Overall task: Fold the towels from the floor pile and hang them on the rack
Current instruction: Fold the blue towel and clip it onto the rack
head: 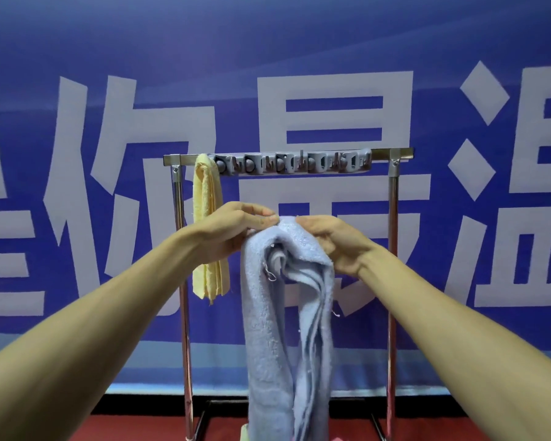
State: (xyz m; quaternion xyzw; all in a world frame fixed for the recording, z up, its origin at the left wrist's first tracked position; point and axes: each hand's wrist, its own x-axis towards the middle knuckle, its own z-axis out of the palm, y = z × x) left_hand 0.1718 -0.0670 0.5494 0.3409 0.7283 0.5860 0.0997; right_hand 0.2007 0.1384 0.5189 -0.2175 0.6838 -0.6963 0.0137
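A light blue towel [277, 329] hangs in long folds from both my hands, in front of the metal rack [393, 249]. My left hand [233, 230] pinches its top edge on the left. My right hand [331, 240] grips the top edge on the right, close beside the left. The towel's lower end reaches the bottom of the view. A folded yellow towel [207, 230] hangs from the left end of the rack's top bar, partly behind my left hand. A grey strip of clips [293, 163] runs along that bar.
A blue banner with large white characters [331, 116] covers the wall right behind the rack. The floor [140, 428] is red. The rack's dark base bars [217, 405] lie low on the floor. Bits of pink and green cloth [331, 438] show at the bottom edge.
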